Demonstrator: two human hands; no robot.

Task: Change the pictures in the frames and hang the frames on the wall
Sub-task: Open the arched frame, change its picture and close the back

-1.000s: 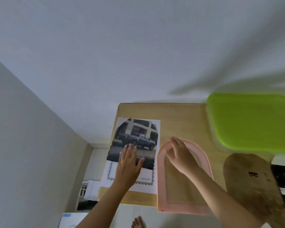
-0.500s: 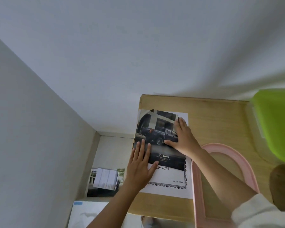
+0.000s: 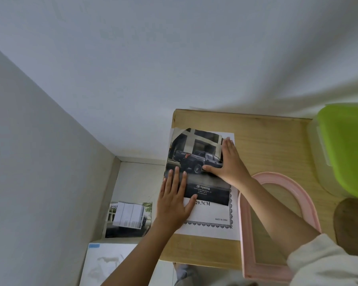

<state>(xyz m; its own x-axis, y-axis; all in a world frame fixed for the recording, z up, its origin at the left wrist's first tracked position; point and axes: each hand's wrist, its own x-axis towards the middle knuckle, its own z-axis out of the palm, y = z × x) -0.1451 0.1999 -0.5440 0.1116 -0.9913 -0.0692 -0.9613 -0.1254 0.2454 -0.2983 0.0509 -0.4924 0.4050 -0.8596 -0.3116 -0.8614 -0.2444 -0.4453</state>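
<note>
A car picture [image 3: 196, 159] cut to an arch lies on a white insert sheet [image 3: 212, 220] with a decorative border, on the wooden table [image 3: 267, 145]. My left hand [image 3: 175, 201] lies flat on the picture's lower left part, fingers straight. My right hand [image 3: 228, 162] presses flat on its right edge, thumb stretched across the picture. An empty pink arched frame [image 3: 246, 234] lies on the table just right of the sheet, under my right forearm.
A clear box with a green lid [image 3: 347, 149] stands at the table's right. A brown arched backing board [image 3: 351, 223] lies at the right edge. On the floor to the left are printed pictures [image 3: 128, 219] and a white sheet [image 3: 105, 263]. White walls surround the table.
My right hand left the pink frame, came onto the car picture and slid up along its right edge. My left hand stayed flat on the picture. The view swung left.
</note>
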